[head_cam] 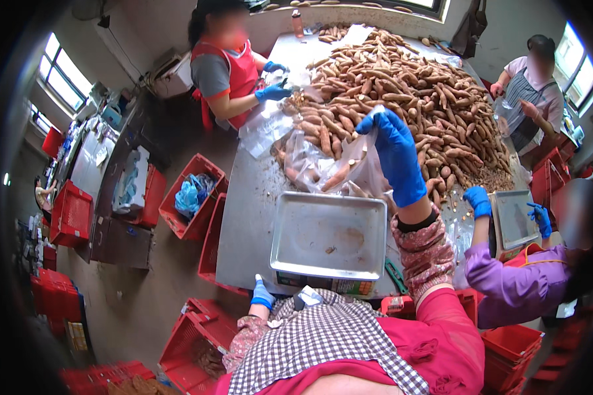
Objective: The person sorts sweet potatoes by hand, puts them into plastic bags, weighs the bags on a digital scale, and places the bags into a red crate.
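Note:
My right hand (399, 155), in a blue glove, is raised and pinches the top of a clear plastic bag (368, 163). Several sweet potatoes (340, 177) are inside or under the thin film, just behind a shallow metal tray (326, 234). The tray sits on a weighing scale (353, 286) at the table's near edge, bare but for small bits of debris. Low by the table's front edge, left of the scale, is my gloved left hand (262, 295); its fingers are partly hidden and nothing shows in it.
A large heap of sweet potatoes (400, 84) covers much of the metal table (247, 197). A green-handled cutter (395, 275) lies right of the tray. Red crates (192, 197) flank the table. Co-workers stand left (232, 74), far right (531, 98) and near right (519, 276), by another tray (515, 217).

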A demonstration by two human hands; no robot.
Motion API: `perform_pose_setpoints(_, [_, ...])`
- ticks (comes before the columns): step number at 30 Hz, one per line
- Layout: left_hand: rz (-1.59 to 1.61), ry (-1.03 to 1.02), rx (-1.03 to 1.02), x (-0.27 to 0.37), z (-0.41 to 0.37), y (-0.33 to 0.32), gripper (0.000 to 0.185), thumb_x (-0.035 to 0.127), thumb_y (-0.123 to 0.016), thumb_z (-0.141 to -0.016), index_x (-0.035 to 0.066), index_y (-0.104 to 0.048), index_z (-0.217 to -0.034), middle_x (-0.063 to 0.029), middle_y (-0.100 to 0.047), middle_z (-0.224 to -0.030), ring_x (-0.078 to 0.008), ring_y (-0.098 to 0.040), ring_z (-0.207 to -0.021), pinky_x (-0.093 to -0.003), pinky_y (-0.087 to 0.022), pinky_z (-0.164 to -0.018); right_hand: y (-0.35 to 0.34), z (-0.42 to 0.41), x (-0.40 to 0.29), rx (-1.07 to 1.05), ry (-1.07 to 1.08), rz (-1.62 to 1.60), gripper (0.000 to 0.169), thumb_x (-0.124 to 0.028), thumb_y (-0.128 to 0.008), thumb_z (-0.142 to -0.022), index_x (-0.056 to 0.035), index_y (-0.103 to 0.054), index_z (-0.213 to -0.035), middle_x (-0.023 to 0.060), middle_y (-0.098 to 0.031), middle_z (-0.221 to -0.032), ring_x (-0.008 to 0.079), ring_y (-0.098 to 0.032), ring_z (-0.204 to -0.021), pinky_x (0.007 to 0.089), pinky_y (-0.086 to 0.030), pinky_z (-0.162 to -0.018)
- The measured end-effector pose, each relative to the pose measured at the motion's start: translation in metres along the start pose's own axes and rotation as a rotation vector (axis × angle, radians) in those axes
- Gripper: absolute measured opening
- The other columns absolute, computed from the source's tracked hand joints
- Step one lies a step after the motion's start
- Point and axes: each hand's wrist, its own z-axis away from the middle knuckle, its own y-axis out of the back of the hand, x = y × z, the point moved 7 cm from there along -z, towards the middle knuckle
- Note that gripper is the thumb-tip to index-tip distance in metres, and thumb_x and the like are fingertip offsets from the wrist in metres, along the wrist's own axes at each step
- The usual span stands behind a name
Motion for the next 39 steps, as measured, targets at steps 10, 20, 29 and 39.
perform_pose_setpoints(10, [0.03,0.021,0.038,0.007,0.021,-0.019,0.075,0.065,-0.044,-0.083,0.005,-0.045,-0.13,-0.008,-0.048,-0.132,-0.0325,-0.045,-0.117,-0.0417,-0.032,-0.104,-0.048,0.051,-0.003,-0.159,-0.087,-0.339,0.022,-0.023,-0.04,-0.096,-0.0034,-0.05,-0.091,0.0068,-0.048,-0.089,0.0219,-0.049,-0.089,0.0362,-0.037,-0.088])
perform_pose_setpoints(20, [-0.567,-1.321,0.244,0.099,0.197,-0.133,0.065,0.024,-0.058,-0.088,0.003,-0.023,-0.139,-0.0155,-0.031,-0.14,-0.0255,-0.037,-0.124,-0.038,-0.027,-0.105,0.033,0.209,0.058,0.202,-0.381,-0.071,0.019,-0.017,-0.049,-0.092,-0.0002,-0.059,-0.096,0.0074,-0.061,-0.091,0.0181,-0.057,-0.089,0.0317,-0.043,-0.088])
perform_pose_setpoints(29, [-1.483,-1.451,0.1,0.121,0.153,-0.284,0.039,0.023,-0.064,-0.081,0.0,-0.052,-0.11,-0.0184,-0.052,-0.115,-0.0301,-0.052,-0.103,-0.0367,-0.042,-0.088,0.009,0.218,0.047,0.035,-0.362,0.106,0.015,-0.014,-0.052,-0.09,-0.002,-0.061,-0.092,0.0045,-0.062,-0.093,0.0129,-0.055,-0.091,0.0272,-0.039,-0.088])
perform_pose_setpoints(39, [-0.195,-0.178,-0.888,0.141,0.283,-0.362,0.023,0.024,-0.047,-0.094,0.005,-0.061,-0.091,-0.0061,-0.064,-0.085,-0.0164,-0.06,-0.071,-0.0294,-0.05,-0.067,0.021,0.21,0.032,0.155,-0.24,0.0,0.015,-0.013,-0.054,-0.09,-0.0013,-0.059,-0.097,0.0063,-0.061,-0.093,0.0154,-0.057,-0.09,0.0296,-0.042,-0.088])
